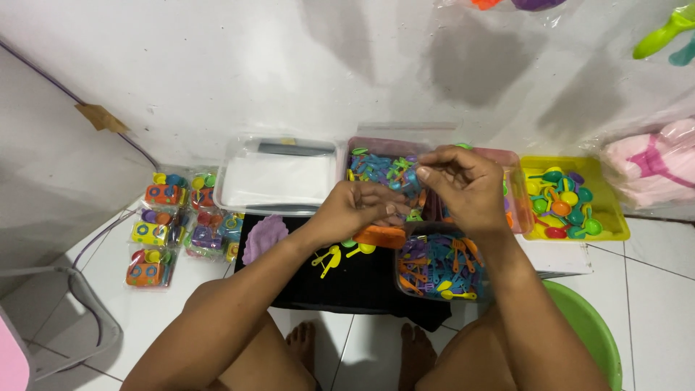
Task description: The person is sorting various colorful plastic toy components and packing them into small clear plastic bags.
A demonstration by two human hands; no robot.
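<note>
Trays of bright toy utensils (441, 264) ring a black mat (362, 279); left hand (358, 210) and right hand (460, 185) meet above it, fingers pinched on small pieces (402, 177)

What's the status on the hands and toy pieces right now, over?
Left hand and right hand together above the black mat, fingers pinching small coloured toy pieces. Orange piece just under the left hand. Bins of utensils close below, nothing blocking.
</note>
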